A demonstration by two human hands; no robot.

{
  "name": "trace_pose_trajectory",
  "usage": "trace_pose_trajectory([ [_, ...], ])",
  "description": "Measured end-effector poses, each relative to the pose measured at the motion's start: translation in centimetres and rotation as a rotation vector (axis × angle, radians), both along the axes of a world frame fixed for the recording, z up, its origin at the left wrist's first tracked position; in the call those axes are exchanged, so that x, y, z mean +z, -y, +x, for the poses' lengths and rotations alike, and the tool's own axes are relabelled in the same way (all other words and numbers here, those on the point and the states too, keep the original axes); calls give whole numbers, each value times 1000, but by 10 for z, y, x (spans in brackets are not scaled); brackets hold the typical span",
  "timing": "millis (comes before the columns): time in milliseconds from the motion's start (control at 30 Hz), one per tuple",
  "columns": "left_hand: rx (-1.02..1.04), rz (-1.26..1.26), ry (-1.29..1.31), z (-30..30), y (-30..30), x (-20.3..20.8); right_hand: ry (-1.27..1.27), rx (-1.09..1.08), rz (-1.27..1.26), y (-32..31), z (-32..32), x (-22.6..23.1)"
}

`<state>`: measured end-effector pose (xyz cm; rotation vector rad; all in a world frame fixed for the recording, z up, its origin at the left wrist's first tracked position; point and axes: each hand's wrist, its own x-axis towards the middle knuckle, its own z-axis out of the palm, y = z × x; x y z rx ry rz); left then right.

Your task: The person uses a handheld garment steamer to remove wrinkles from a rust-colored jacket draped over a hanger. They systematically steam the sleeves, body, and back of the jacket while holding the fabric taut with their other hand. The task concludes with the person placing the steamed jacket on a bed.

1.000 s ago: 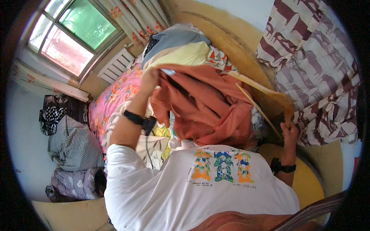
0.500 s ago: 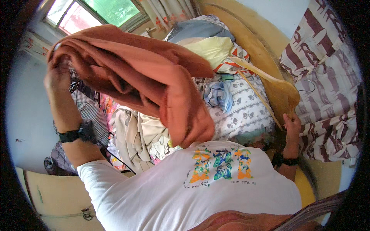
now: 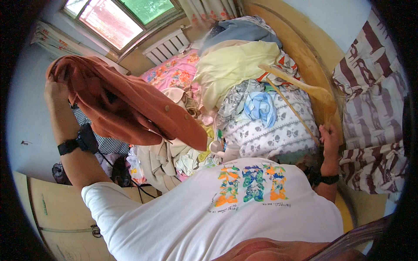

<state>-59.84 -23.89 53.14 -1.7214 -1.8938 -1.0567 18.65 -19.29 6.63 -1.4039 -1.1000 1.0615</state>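
Note:
My left hand (image 3: 57, 93) is raised at the left, closed on a rust-brown coat (image 3: 130, 104) near its upper end. The coat hangs out slantwise over the bed, and buttons show along its edge. My left fingers are partly hidden in its folds. At the right, my right hand (image 3: 330, 141) grips a wooden clothes hanger (image 3: 315, 91) by one end. The hanger has a broad curved shoulder and a thin straight bar, and it points towards the bed. Coat and hanger are well apart.
Heaped clothes cover the bed, among them a pale yellow cloth (image 3: 235, 61), a blue checked cloth (image 3: 260, 108) and beige garments (image 3: 159, 163). A patterned pillow (image 3: 278, 135) lies before the curved wooden headboard (image 3: 320, 74). A striped curtain (image 3: 370, 108) hangs at right, a window (image 3: 113, 21) beyond.
The coat has swung down and leftwards, and its buttoned edge now shows. My left hand is slightly lower. My right hand keeps the hanger in nearly the same place.

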Motion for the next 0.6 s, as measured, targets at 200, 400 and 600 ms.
trace_pose_trajectory([
  [200, -245, 213, 792, -59, -10, -39, -31, 27, -70, 8, -24, 5],
  [400, -152, 178, 801, -20, -20, -66, 5, -49, -110, 14, -44, -2],
  [600, -287, 199, 1172, -35, -91, -102, 55, -79, -158, 19, -87, 14],
])
